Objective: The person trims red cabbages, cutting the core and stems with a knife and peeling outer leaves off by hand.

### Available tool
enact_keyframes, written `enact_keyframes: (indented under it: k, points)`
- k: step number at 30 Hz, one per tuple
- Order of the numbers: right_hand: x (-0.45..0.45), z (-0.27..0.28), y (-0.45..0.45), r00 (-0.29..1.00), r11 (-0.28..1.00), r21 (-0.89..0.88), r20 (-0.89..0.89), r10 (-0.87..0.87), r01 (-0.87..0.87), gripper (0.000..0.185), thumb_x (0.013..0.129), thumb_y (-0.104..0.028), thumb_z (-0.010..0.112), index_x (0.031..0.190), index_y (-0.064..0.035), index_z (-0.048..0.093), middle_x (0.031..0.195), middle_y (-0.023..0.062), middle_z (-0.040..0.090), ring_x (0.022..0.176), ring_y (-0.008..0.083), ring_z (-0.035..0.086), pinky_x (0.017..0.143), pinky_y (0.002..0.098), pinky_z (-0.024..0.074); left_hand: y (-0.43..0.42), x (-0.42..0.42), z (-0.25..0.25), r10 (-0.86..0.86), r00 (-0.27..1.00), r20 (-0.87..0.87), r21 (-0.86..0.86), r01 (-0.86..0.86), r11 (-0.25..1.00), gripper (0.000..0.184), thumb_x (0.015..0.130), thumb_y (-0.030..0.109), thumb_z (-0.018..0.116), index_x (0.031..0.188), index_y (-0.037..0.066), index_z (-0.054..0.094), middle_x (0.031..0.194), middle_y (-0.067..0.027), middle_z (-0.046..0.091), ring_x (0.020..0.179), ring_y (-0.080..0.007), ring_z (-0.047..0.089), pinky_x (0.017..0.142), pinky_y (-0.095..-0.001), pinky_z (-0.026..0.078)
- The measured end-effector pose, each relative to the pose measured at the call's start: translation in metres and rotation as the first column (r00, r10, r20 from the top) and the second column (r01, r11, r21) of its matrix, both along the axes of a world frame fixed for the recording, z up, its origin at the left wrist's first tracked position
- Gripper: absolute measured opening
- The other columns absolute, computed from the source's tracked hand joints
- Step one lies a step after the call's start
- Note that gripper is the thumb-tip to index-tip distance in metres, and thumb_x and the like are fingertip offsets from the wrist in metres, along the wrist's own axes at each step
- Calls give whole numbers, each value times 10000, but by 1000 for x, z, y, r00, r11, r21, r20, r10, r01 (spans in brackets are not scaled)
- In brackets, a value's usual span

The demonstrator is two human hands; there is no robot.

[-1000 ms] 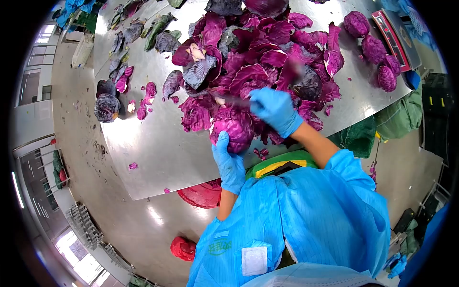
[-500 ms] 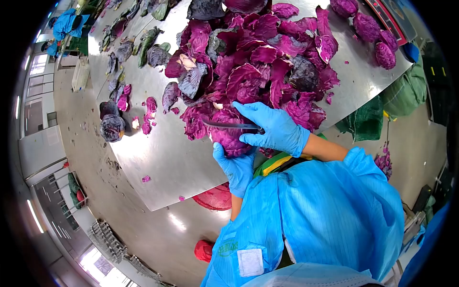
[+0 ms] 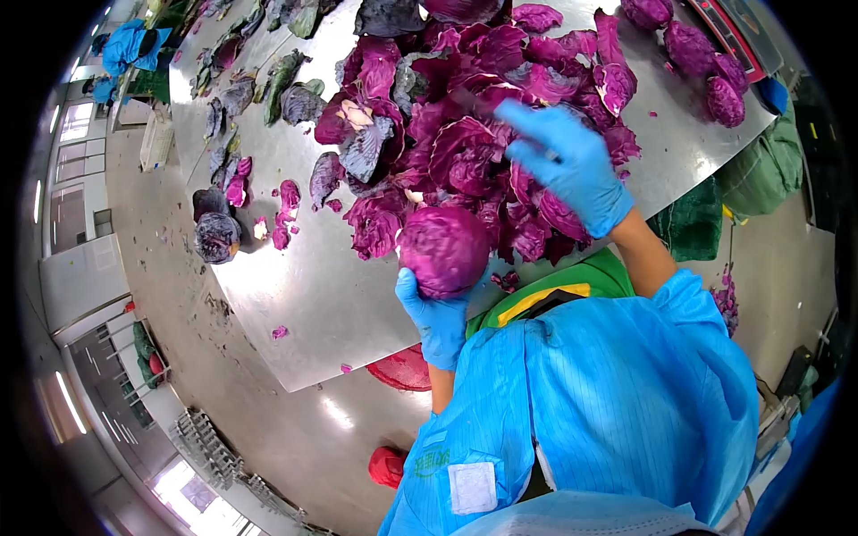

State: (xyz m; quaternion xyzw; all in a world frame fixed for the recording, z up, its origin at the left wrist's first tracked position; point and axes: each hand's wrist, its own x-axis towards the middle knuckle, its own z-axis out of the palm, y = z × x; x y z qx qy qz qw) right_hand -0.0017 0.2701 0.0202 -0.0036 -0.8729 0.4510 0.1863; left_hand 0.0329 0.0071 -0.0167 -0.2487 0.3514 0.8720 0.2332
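Note:
A round purple cabbage head (image 3: 444,252) rests in my left hand (image 3: 438,322), whose gloved fingers curve around its lower side near the table's front edge. Up and to the right of it, my right hand (image 3: 567,165) is over the heap of loose purple cabbage leaves (image 3: 474,147). That hand is smeared by motion. Its fingers are closed around a knife (image 3: 552,157), of which only a dark bit of the handle and a faint blurred blade show. Both hands wear blue gloves.
The metal table (image 3: 313,295) carries dark outer leaves (image 3: 299,103) at the far left and a dark cabbage piece (image 3: 216,237) by its left edge. Several trimmed cabbages (image 3: 688,49) lie at the far right. A red basket (image 3: 402,368) is below the front edge.
My right hand has moved up and right, away from the cabbage, with the knife. The cabbage now shows a smooth, rounder surface, with its loose outer leaf gone. My left hand stays nearly in place.

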Motion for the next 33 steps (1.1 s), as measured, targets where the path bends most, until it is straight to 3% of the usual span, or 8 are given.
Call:
enact_keyframes:
  k: [3, 5, 9, 12, 19, 25, 31, 33]
  points:
    - [0, 17, -30, 905, 919, -127, 167, 390, -373, 722, 804, -371, 764, 1425, -121, 495, 1216, 119, 594, 981, 245, 618, 837, 352, 514, 0, -4, -6, -92, 993, -71, -274, 69, 959, 809, 819, 524, 583, 1458, 66, 389, 1401, -197, 485, 1292, -334, 490, 1060, -522, 439]
    - [-6, 25, -43, 831, 874, -73, 281, 481, -481, 812, 774, -510, 741, 1431, -111, 479, 1213, 139, 574, 1073, 298, 582, 919, 397, 473, 7, -2, 9, -283, 953, -110, -173, 262, 950, 744, 838, 470, 578, 1415, 23, 432, 1338, -179, 541, 1234, -303, 542, 1043, -470, 462]
    - [-44, 24, -53, 651, 695, 53, 407, 641, -717, 583, 767, -398, 777, 1218, -52, 650, 928, 159, 634, 873, 326, 615, 783, 409, 486, -13, -19, -12, -232, 960, -160, -316, 173, 933, 651, 841, 310, 644, 1385, 3, 461, 1263, -130, 587, 1153, -223, 585, 992, -382, 493]
    - [-29, -3, -55, 727, 769, -41, 298, 618, -638, 405, 779, -356, 753, 1031, -46, 690, 865, 134, 625, 806, 295, 625, 708, 407, 498, -20, -16, -18, -362, 906, -222, -233, 311, 921, 700, 860, 291, 693, 1434, 17, 401, 1347, -114, 536, 1191, -233, 559, 1035, -374, 449]
    - [-34, -17, -56, 839, 817, 368, -150, 523, -444, 211, 790, -286, 690, 782, -77, 659, 776, 99, 596, 710, 288, 607, 573, 412, 497, -14, -19, -12, -438, 877, -199, -414, 330, 849, 670, 865, 240, 724, 1427, 45, 416, 1313, -81, 551, 1160, -172, 549, 1026, -321, 430]
    - [-41, -21, -45, 894, 893, 160, -93, 439, -421, 280, 760, -314, 726, 671, -94, 577, 685, 108, 550, 615, 292, 579, 531, 414, 460, -12, -19, 2, -460, 866, -195, -456, 335, 825, 717, 810, 204, 754, 1425, 43, 421, 1305, -72, 556, 1185, -188, 537, 1054, -351, 413]
    - [-58, 0, -49, 845, 835, 427, -244, 476, -347, 428, 805, -402, 728, 597, -88, 523, 649, 109, 509, 567, 299, 532, 517, 433, 428, -17, -39, -4, -472, 773, -423, -541, 202, 816, 786, 707, 233, 843, 1371, 58, 461, 1301, -82, 544, 1219, -221, 517, 1055, -372, 423]
    - [-73, 9, -38, 951, 969, 22, -189, 245, -245, 274, 863, -297, 726, 862, -56, 595, 777, 101, 589, 680, 212, 576, 594, 367, 461, -11, -40, 9, -452, 788, -418, -537, 187, 823, 765, 706, 232, 811, 1366, 58, 464, 1305, -96, 546, 1211, -228, 524, 1058, -379, 427]
